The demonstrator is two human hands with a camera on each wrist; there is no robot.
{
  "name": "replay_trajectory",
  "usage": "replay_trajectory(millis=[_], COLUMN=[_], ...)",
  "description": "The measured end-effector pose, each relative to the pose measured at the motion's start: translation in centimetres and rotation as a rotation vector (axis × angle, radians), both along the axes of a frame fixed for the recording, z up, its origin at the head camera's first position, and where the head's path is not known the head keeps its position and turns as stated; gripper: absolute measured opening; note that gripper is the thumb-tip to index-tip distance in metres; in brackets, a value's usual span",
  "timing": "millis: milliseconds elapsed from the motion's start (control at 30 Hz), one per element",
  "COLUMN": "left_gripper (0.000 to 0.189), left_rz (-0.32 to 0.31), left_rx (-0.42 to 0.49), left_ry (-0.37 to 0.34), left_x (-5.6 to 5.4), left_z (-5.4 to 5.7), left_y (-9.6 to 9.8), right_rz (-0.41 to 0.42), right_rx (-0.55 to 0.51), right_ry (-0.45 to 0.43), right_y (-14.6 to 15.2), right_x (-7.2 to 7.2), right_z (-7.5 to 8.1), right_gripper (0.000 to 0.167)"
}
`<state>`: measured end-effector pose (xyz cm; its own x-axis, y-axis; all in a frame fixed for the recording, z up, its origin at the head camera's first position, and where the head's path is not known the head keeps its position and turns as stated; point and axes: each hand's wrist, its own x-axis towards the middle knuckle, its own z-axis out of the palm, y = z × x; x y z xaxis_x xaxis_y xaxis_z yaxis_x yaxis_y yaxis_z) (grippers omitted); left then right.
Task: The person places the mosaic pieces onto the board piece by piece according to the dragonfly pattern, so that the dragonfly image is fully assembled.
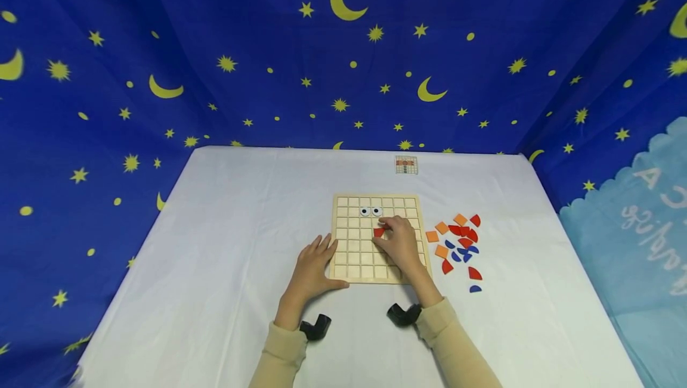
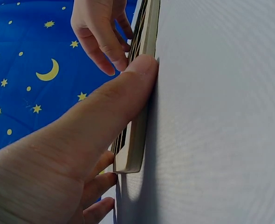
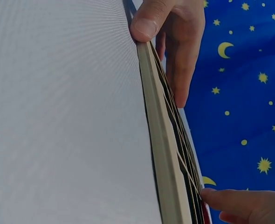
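Note:
A square wooden grid board [image 1: 339,272] lies on the table, with two googly-eye discs [image 1: 371,211] in neighbouring cells of an upper row. My left hand [image 1: 313,269] rests at the board's near left corner, fingers spread along the left side. Its thumb [image 2: 109,100] lies against the front edge. Over the middle of the grid, my right hand [image 1: 398,242] holds a red wedge-shaped piece [image 1: 378,232] between thumb and index finger, low at the board's surface. Part of the red piece is hidden by the fingers.
Right of the board lie loose orange squares [image 1: 441,251], red quarter circles [image 1: 474,273] and blue half circles [image 1: 475,288], several of each. A small pattern card [image 1: 406,165] lies at the table's back. Black wrist cameras [image 1: 316,328] sit under both wrists. Starry blue cloth [image 1: 300,30] hangs behind the table.

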<state>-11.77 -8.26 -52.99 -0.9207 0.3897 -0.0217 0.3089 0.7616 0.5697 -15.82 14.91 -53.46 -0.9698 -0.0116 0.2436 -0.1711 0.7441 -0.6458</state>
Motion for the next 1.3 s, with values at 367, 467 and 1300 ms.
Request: replay_trajectory(millis=[367, 467, 1300], left_gripper=[0.100, 0.100, 0.102], left_rz=[-0.009, -0.008, -0.001], left_rx=[-0.003, -0.009, -0.001], left_ry=[0.004, 0.005, -0.002], left_x=[0.0, 0.0, 0.0], left_z=[0.1, 0.1, 0.0], left_y=[0.0, 0.0, 0.0], right_rz=[0.008, 0.016, -0.095], right_rx=[-0.031, -0.044, -0.088], right_ry=[0.046, 0.061, 0.002], right_y=[-0.1, -0.2, 4.8], right_x=[0.0, 0.0, 0.1], right_z=[0.0, 0.0, 1.9], right_gripper=[0.033, 0.031, 0.030])
